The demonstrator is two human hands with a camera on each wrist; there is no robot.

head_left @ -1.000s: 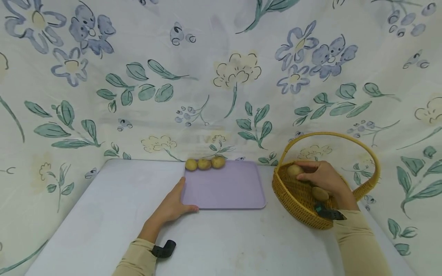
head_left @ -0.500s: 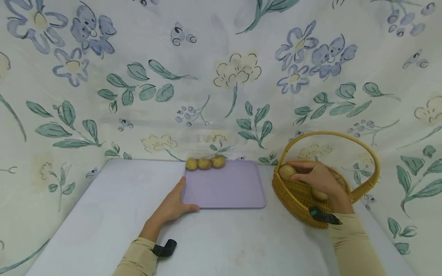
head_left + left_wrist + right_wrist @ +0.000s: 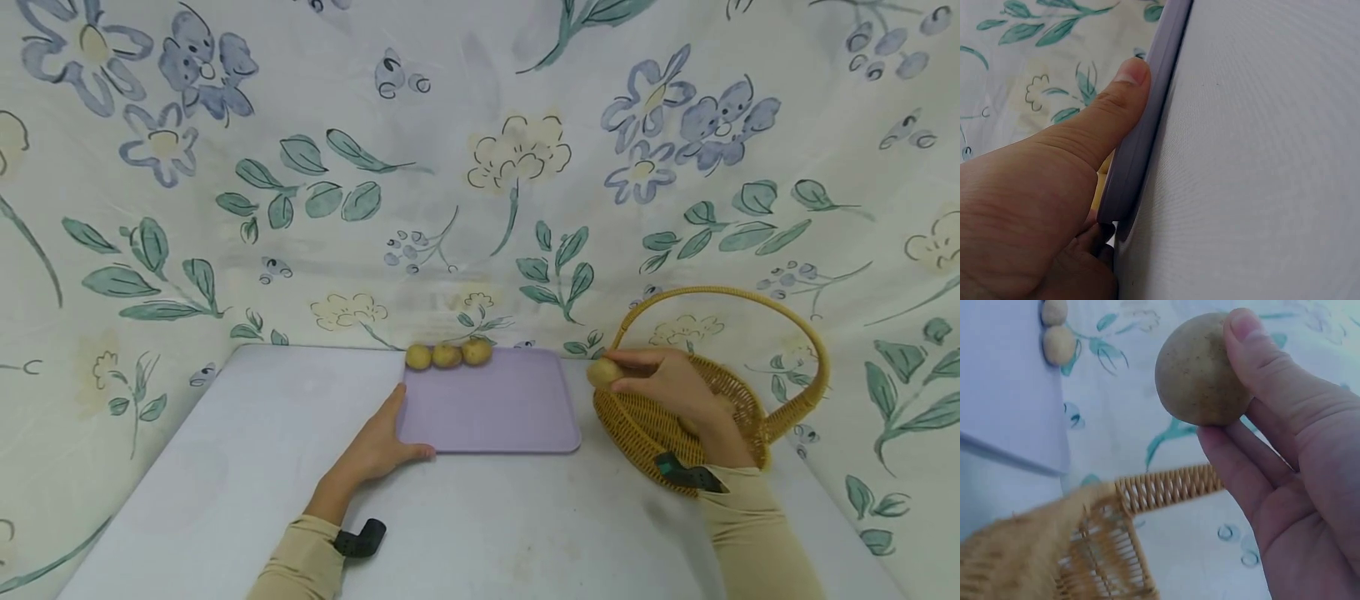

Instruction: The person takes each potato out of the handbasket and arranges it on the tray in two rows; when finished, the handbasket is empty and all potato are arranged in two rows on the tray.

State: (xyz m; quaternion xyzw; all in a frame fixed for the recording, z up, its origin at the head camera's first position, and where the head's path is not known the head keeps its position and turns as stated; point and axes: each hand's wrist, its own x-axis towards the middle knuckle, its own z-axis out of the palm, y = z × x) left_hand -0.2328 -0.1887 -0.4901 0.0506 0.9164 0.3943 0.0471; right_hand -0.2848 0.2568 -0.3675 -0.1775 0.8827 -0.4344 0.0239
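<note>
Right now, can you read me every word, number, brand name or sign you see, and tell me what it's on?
There are none I can read.
Flowered cloth: painted flowers and leaves; faint marks low in the middle are too blurred to tell if they're letters.
Purple tray, basket and potato in the right hand: no writing shows.
Black wrist devices: too small to tell.

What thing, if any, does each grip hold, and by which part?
The right grip pinches a potato by one side, between thumb and fingers. The left grip touches the lilac tray at its near left corner.
</note>
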